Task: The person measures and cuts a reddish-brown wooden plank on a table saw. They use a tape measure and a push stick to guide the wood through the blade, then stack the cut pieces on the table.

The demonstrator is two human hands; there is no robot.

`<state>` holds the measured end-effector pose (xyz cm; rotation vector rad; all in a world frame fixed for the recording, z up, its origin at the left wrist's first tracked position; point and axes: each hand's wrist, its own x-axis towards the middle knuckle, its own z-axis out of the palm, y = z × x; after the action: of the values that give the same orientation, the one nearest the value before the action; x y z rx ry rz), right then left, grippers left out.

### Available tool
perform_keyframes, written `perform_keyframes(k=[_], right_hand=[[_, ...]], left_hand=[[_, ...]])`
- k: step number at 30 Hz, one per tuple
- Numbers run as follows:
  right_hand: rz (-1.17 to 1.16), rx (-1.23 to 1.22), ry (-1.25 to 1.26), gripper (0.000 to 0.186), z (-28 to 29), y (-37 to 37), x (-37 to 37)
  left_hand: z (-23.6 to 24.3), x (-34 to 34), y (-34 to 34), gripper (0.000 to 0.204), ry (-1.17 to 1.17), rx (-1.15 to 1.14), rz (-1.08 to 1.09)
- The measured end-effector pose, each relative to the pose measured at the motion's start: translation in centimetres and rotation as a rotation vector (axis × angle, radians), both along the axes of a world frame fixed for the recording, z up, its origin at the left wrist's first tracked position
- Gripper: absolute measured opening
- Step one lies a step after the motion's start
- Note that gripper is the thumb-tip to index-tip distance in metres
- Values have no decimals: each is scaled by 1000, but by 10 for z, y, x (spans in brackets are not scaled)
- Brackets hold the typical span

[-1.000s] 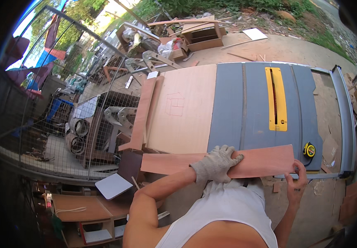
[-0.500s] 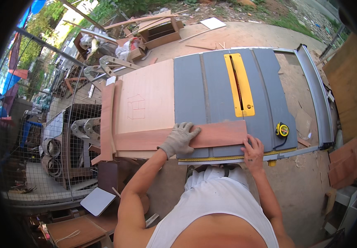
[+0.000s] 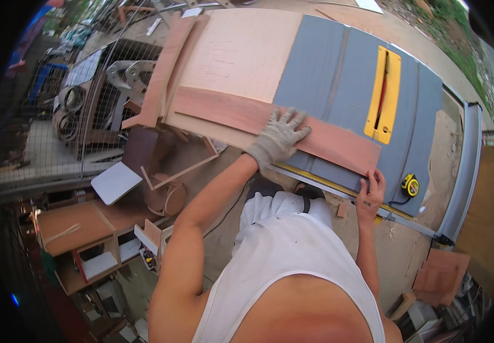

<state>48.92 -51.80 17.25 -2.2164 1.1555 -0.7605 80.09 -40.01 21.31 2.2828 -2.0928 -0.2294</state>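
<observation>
A long reddish-brown wooden board (image 3: 338, 142) lies flat along the near side of the table saw, across the grey saw top (image 3: 310, 74) and a pale plywood panel (image 3: 247, 54) to its left. On the middle of the board rests my left hand (image 3: 278, 139), in a grey work glove, fingers spread. My bare right hand (image 3: 371, 197) has thumb and fingers at the board's near right corner. Just beyond that end is the yellow insert (image 3: 391, 91), with the blade in its slot. A yellow-and-black tape measure (image 3: 410, 186) sits right of my right hand.
A grey rail (image 3: 469, 171) borders the saw on the right. Reddish boards (image 3: 170, 68) lie across the plywood's left end. A wire mesh fence (image 3: 41, 137), wooden furniture pieces (image 3: 75, 226) and a white panel (image 3: 116, 183) stand at left. Wood offcuts (image 3: 442, 274) lie at lower right.
My view has turned, so the saw now slants down to the right and more floor shows at lower left. Both hands stay on the board, which keeps about the same place on the saw.
</observation>
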Motion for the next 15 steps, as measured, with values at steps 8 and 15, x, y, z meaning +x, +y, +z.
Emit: perform_keyframes(k=[8, 15], right_hand=[[87, -83, -81, 28, -31, 13, -6], [962, 280, -59, 21, 2, 93, 75]], left_hand=[[-65, -80, 128, 61, -127, -567, 719], [-178, -203, 371, 53, 843, 33, 1783]])
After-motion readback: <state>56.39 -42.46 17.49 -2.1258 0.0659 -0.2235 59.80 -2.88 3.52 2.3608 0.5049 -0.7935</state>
